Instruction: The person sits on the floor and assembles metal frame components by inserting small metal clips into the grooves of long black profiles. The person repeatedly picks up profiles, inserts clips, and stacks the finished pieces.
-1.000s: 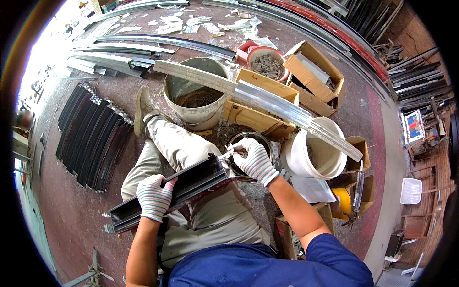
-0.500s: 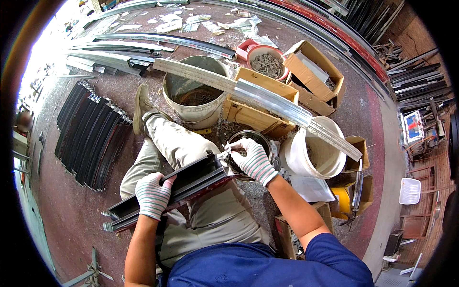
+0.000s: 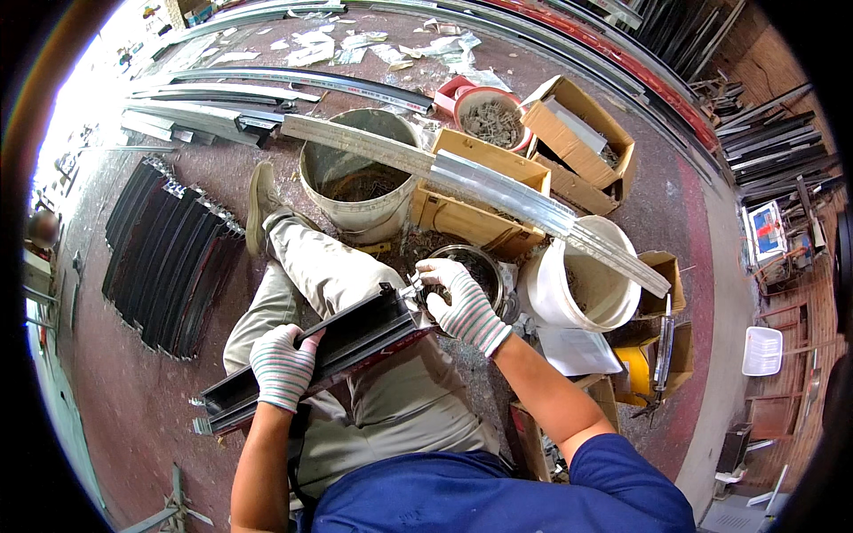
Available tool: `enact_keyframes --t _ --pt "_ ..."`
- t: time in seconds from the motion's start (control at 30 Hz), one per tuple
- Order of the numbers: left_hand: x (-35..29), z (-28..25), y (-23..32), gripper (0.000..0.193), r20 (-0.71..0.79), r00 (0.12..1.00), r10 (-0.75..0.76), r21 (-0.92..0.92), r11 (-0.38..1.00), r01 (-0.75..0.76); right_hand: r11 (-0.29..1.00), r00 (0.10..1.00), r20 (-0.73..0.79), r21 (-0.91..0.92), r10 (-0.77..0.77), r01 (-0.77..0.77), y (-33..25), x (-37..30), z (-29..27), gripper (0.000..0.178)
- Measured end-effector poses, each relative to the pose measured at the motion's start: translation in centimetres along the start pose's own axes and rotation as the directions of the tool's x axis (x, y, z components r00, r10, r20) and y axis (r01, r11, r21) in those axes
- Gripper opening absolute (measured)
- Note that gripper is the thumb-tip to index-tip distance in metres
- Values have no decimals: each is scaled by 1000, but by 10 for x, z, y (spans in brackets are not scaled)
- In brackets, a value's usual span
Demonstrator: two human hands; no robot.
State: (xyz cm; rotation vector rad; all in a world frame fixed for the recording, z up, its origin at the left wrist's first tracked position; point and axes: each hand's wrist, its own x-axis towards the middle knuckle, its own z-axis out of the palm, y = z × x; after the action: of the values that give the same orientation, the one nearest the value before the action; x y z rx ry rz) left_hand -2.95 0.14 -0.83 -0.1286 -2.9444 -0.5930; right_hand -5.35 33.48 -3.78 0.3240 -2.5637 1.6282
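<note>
Dark channel-section metal profile (image 3: 320,355) lies across the lap, long and open-topped. Left hand (image 3: 283,366) grip clamps its side; right hand (image 3: 462,306) grip pinches a small metal fitting (image 3: 412,288) at its end.

The reddish concrete floor (image 3: 133,417) carries buckets (image 3: 355,178), cardboard boxes (image 3: 577,142), dark curved strips (image 3: 169,258) and scattered paper scraps (image 3: 311,49).

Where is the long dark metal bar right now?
In the head view, the long dark metal bar lies across the person's lap, left of centre, held by the left gloved hand, near the right gloved hand.
</note>
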Motion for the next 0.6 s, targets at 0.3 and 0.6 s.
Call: enact_keyframes --t 0.3,0.6 --pt "-1 0 1 40 -26 999 31 -13 999 -31 994 996 -30 -72 -85 82 -6 -7 1 45" --pt "-3 -1 3 43 -45 999 12 6 1000 -11 999 999 -26 17 -42 42 -9 -7 4 52"
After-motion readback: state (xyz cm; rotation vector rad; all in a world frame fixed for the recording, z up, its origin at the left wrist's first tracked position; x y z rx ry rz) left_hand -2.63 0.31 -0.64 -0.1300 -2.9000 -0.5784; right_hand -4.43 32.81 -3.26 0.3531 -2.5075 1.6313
